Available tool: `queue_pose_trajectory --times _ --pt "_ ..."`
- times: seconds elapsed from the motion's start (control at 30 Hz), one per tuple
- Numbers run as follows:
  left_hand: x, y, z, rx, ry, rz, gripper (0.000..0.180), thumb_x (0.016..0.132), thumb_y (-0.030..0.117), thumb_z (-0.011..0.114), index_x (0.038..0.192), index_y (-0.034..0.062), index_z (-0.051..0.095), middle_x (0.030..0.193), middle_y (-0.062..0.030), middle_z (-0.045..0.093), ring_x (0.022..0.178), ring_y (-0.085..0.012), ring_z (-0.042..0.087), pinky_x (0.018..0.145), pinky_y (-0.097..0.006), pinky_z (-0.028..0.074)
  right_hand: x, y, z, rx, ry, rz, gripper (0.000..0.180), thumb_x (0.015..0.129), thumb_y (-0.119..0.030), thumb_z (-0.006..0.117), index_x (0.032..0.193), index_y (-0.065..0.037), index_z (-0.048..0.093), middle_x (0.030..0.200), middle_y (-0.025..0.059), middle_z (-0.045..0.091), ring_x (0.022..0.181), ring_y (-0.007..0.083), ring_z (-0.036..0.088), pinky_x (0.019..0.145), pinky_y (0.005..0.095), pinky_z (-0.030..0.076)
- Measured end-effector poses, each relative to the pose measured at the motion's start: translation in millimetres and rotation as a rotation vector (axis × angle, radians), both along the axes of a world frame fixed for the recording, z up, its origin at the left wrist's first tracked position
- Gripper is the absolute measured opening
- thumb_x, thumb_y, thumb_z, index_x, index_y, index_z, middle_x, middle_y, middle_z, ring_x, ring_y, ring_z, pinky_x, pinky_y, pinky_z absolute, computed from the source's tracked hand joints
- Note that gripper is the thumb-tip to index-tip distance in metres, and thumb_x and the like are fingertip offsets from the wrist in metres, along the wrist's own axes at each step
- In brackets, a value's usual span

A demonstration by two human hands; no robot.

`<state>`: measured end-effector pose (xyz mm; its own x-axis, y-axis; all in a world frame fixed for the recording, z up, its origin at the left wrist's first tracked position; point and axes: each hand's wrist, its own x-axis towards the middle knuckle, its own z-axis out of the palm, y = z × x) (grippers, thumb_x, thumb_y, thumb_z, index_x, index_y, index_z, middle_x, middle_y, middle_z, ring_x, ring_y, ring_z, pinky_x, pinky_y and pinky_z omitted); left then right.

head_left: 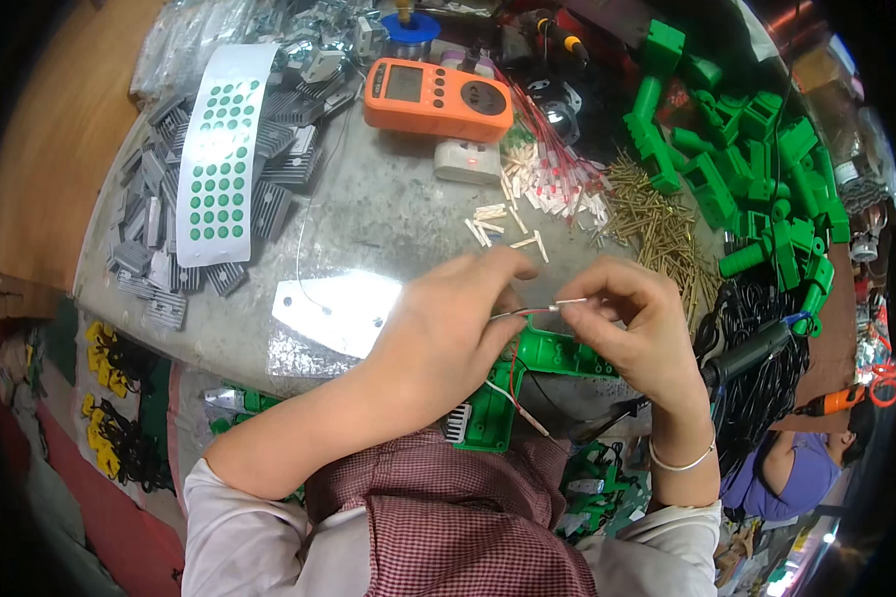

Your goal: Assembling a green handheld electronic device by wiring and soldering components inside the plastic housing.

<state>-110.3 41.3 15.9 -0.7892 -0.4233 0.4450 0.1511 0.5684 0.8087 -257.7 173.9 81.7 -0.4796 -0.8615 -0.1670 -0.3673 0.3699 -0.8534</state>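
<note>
Grey worktable (373, 204) beneath finned grey blocks (272, 209), brass screws (662, 219), green plastic parts (710, 189), a shiny plate (343, 303).

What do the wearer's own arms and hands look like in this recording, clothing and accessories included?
The left grip and right grip are both ungloved. Plain, pale grey-white sleeves end around the elbows, leaving the forearms uncovered. A thin, shiny, pale bangle circles the right wrist; none shows on the left.
</note>
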Motion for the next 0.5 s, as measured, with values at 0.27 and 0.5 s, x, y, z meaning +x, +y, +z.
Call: queue_pose_trajectory --times 0.27,0.5 --pt "4.4 -2.0 4.7 0.074 -0.095 -0.064 0.031 0.079 0.006 0.074 0.107 0.0033 0.064 0.088 -0.0109 0.064 0.08 -0.0265 0.064 0.072 -0.036 0.05 -11.1 7.7 4.2 -0.275 0.201 -0.014 0.008 0.083 -0.006 0.071 0.089 -0.001 0.071 0.084 0.0042 0.063 0.077 0.0127 0.058 0.069 0.0254 0.046" --pt "-2.3 -1.1 -0.2 -0.097 -0.075 0.014 0.008 0.082 0.004 0.07 0.088 -0.0001 0.068 0.081 -0.011 0.065 0.077 -0.0287 0.06 0.07 -0.036 0.047 3.8 69.6 15.2 0.063 0.195 0.031 0.018 0.075 0.001 0.073 0.093 0.0 0.07 0.075 0.005 0.064 0.064 0.0112 0.059 0.06 0.0238 0.045"
